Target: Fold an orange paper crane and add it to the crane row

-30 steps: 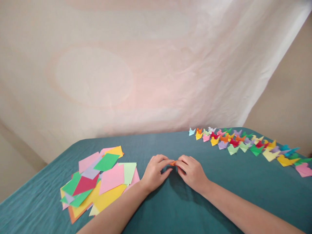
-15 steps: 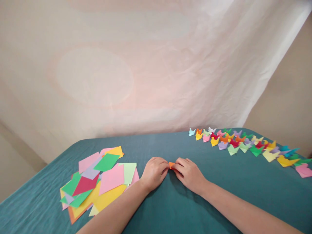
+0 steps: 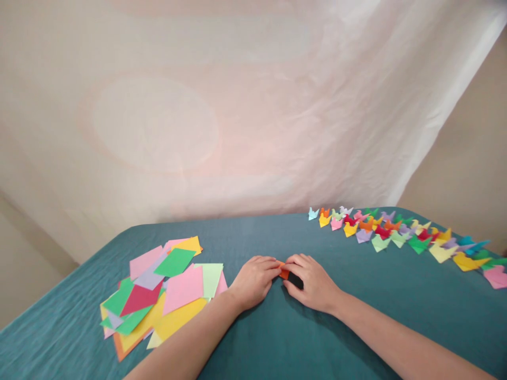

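A small folded piece of orange paper [image 3: 284, 273] shows between my hands, low over the middle of the cloth. My left hand [image 3: 255, 281] is closed on its left side, fingertips bunched together. From the right, the fingers of my right hand [image 3: 312, 282] curl over the paper, with the thumb lower and a gap between thumb and forefinger. A very dark patch fills that gap; whether it is shadow or an object I cannot tell. Most of the paper is hidden by fingers.
Loose coloured paper sheets [image 3: 138, 299] lie in an overlapping pile on the left. Several folded paper birds [image 3: 380, 243] stand in rows at the far right. A teal cloth [image 3: 253, 343] covers the table, and a pale hanging sheet [image 3: 237, 116] rises behind it.
My right thumb has moved down and away from its fingers, opening a gap. A little more of the orange paper shows. The view has shifted slightly.
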Tool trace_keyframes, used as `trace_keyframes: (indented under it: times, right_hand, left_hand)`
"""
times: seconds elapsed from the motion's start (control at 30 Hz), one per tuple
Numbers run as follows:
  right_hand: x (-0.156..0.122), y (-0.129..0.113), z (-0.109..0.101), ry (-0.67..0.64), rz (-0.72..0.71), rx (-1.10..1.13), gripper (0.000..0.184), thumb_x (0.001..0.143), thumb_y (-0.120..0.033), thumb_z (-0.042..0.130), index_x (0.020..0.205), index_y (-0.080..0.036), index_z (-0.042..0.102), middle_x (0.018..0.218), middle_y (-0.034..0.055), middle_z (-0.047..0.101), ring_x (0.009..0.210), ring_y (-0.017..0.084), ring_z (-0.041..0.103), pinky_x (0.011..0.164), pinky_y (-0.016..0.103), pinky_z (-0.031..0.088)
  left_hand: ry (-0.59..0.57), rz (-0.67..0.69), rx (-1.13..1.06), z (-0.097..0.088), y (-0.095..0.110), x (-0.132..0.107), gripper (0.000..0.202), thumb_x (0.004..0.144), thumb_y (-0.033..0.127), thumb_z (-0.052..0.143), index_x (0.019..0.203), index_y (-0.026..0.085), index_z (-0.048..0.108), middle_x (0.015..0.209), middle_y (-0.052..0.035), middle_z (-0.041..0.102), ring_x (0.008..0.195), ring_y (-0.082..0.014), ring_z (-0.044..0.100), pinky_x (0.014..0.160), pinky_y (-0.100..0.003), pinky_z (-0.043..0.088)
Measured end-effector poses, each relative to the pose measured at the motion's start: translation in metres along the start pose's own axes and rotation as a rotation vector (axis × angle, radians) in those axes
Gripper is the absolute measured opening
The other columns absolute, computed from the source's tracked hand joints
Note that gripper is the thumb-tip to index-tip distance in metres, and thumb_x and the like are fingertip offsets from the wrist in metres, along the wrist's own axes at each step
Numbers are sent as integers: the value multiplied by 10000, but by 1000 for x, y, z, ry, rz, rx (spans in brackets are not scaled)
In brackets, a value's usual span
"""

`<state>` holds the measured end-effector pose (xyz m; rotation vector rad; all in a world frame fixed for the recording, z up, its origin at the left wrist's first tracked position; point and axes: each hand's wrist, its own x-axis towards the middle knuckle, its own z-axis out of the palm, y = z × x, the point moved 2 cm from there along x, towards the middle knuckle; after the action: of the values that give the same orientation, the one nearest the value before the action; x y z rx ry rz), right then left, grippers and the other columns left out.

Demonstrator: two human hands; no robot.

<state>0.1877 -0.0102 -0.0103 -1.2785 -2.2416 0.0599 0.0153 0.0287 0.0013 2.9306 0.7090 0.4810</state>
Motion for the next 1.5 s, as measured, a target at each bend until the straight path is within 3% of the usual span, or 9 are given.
trace_keyframes:
  times: [0.17, 0.4, 1.03, 1.27, 1.5]
  right_hand:
    - [-2, 15, -10, 6, -161, -57, 260, 826, -116, 445, 992, -206, 623, 969, 56, 602, 830, 165, 544, 767, 322, 414]
    - [-3, 25, -12, -23, -359, -193, 257, 814, -114, 452, 990, -166, 631, 926, 84, 614, 793, 171, 552, 726, 324, 414]
    - [-2, 27, -10, -22, -341, -184, 235, 792, -99, 463, 924, -167, 646, 868, 70, 618, 770, 166, 540, 699, 316, 388]
    - [-2, 24, -10, -50, -315, -180, 247, 796, -109, 472, 952, -188, 646, 1034, 75, 599, 836, 175, 543, 754, 333, 405]
    - [-1, 20, -10, -59, -328, -176, 234, 820, -120, 455, 949, -187, 638, 1105, 80, 599, 874, 182, 546, 776, 343, 430]
  left_hand:
    - [-44, -29, -7, 2, -4, -4, 454, 781, 97, 437, 1214, 202, 518, 1276, -44, 524, 1187, -194, 453, 1024, -360, 321]
    - [-46, -34, -33, 1, -4, -4, 449, 781, 113, 429, 1209, 208, 527, 1301, -42, 502, 1213, -196, 431, 1041, -363, 303]
    - [-41, -45, -36, 3, -3, -3, 432, 797, 118, 428, 1212, 188, 529, 1300, -57, 502, 1208, -190, 440, 1041, -350, 316]
    - [-5, -54, -90, 2, -3, -4, 384, 831, 132, 412, 1187, 190, 545, 1275, -53, 526, 1192, -174, 459, 1041, -338, 322]
    - [25, -96, -212, 2, -6, -3, 341, 883, 252, 453, 1214, 205, 519, 1238, -51, 557, 1172, -178, 478, 1037, -342, 327]
